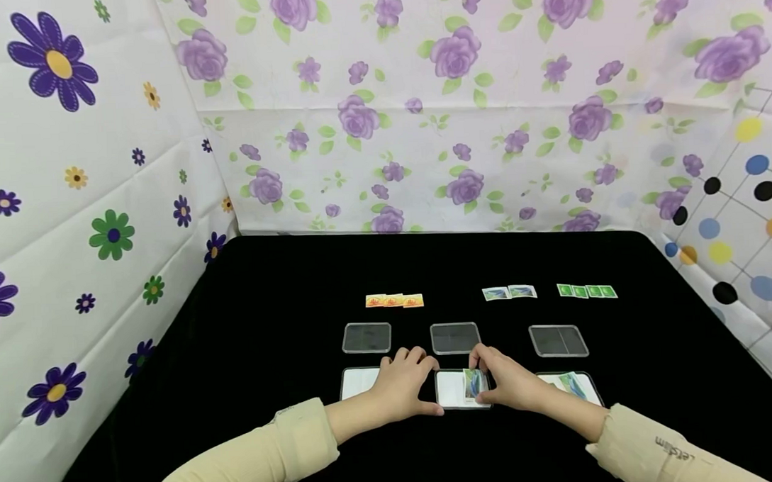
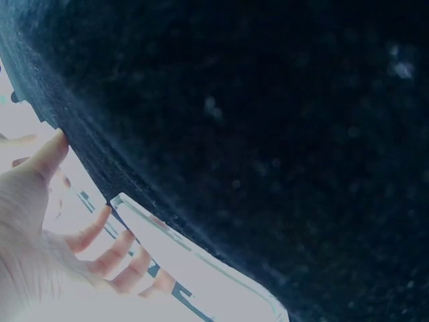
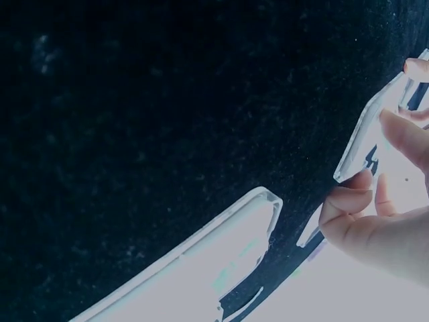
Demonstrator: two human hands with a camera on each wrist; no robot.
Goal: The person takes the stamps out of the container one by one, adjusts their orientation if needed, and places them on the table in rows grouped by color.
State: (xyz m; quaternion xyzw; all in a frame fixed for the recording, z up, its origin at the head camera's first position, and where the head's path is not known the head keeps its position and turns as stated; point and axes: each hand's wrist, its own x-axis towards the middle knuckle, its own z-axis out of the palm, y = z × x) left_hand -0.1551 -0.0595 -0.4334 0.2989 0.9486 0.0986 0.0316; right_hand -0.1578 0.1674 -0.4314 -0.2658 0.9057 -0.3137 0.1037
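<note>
In the head view, a shallow clear plastic case with a white inside lies centrally before me. My left hand holds its left end, thumb at the near corner and index finger at the far one. A small blue-green picture stamp lies over the case's right half. My right hand pinches this stamp between thumb and index finger, at its near and far edges. In the right wrist view, the curled index finger shows beside the case. The left wrist view shows the left thumb at the case's edge.
A second white-lined case lies left, partly behind the left hand. At right, another case contains blue-green stamps. Three clear lids form a row behind. Farther back lie orange stamps, blue stamps and green stamps.
</note>
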